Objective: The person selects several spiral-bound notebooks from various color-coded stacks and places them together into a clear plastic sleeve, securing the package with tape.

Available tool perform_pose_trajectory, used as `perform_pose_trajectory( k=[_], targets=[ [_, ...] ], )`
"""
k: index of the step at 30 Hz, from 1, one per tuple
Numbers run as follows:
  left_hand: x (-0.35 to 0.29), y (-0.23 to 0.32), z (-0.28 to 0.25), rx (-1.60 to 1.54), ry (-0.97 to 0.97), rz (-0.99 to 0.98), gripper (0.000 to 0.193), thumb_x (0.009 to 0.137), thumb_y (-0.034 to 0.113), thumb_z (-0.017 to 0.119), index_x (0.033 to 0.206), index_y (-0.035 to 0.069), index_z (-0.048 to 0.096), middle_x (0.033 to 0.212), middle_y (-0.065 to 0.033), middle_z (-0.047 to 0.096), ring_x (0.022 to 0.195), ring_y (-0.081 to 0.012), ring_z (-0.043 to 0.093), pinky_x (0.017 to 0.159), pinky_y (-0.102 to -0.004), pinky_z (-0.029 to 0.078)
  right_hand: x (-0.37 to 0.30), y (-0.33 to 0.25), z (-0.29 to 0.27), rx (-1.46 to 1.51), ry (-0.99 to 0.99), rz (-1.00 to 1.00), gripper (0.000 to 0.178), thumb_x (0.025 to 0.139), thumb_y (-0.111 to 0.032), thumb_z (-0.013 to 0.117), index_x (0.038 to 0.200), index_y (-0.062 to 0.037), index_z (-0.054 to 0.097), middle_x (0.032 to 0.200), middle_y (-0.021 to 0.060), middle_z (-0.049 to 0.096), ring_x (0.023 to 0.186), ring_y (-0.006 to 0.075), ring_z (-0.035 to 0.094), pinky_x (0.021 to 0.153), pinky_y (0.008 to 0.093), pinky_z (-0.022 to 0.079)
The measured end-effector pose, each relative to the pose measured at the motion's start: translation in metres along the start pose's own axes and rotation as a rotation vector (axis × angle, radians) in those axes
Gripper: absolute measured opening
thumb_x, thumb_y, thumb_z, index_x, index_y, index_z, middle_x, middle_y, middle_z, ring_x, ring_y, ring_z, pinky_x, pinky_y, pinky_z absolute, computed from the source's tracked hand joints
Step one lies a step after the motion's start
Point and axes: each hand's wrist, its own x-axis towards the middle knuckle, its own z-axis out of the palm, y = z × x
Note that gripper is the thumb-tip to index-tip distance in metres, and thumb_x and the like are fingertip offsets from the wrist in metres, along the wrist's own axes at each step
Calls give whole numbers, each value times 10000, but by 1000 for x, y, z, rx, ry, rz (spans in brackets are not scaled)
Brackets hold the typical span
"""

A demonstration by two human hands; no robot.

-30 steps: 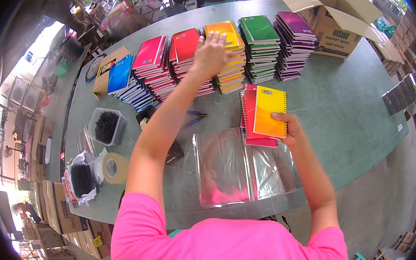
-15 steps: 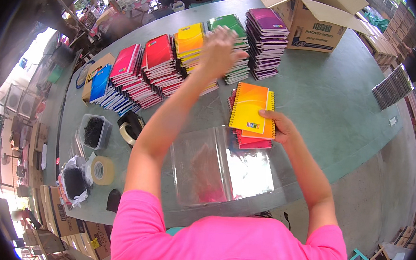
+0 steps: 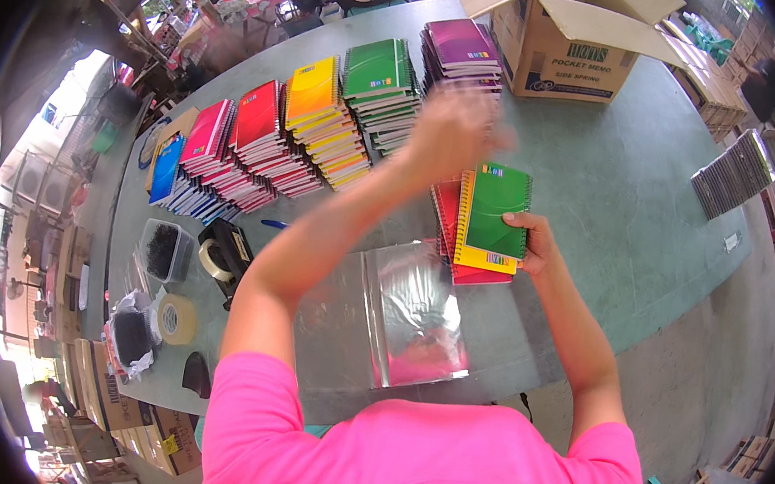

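My right hand point(image 3: 540, 240) grips a fanned bundle of small spiral notebooks, thumb on top: a green notebook point(image 3: 502, 206) over yellow and red ones. My left hand point(image 3: 455, 131) is smeared by motion in front of the purple notebook stack point(image 3: 462, 43), and its fingers cannot be made out. Left of that stand leaning stacks of green notebooks point(image 3: 378, 68), yellow notebooks point(image 3: 315, 82), red notebooks point(image 3: 256, 113), pink notebooks point(image 3: 205, 132) and blue notebooks point(image 3: 165, 170). Below my hands lie clear plastic bags point(image 3: 331, 329) on the table.
An open cardboard box point(image 3: 565, 65) stands at the far side. A dark stack of notebooks point(image 3: 732, 175) sits at the right edge. On the left are a tape dispenser point(image 3: 222, 256), a tape roll point(image 3: 177, 319) and a plastic tub point(image 3: 166, 250) with black bits. The table point(image 3: 628, 197) is greenish.
My left hand has moved right from the green stack toward the purple one. A green notebook now tops the bundle in my right hand, where an orange-yellow one was.
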Motion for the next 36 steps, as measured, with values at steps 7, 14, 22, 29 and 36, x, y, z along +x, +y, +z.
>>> perform_pose_trajectory(
  k=[7,14,22,29,36],
  targets=[
    [34,-47,18,278,-42,-2,196,786,206,559,901,51,598,862,-105,631,896,-265,594,873,-394,411,-10,-30,-2,265,26,-13,442,770,-114,617,1171,35,502,1102,184,600,1000,285,603,888,438,490],
    [41,13,11,-23,-154,36,526,758,457,634,1040,15,593,1098,-174,586,1052,-334,533,938,-431,371,-11,-51,-9,28,34,49,489,761,-180,672,1176,6,495,1056,160,614,954,282,613,878,429,497],
    [54,-49,22,265,-122,-75,304,853,331,535,926,48,618,894,-138,640,894,-277,607,891,-432,397,-22,-32,-16,150,42,-93,505,840,-345,615,1199,-9,500,1121,165,592,986,277,608,876,413,496],
    [-84,114,-56,-215,-618,338,758,674,423,690,1295,67,439,1344,-184,397,1288,-299,342,1077,-482,234,-51,-4,8,-45,-62,67,569,824,-312,552,1286,-7,420,1193,172,558,1007,304,602,890,435,493],
    [-213,101,-62,-288,-197,-133,850,531,185,804,1293,142,430,1291,-101,419,1252,-300,363,1078,-468,227,-28,99,38,-392,349,280,477,782,-282,567,1190,-39,516,1162,163,576,971,205,616,799,332,509]
  ],
)
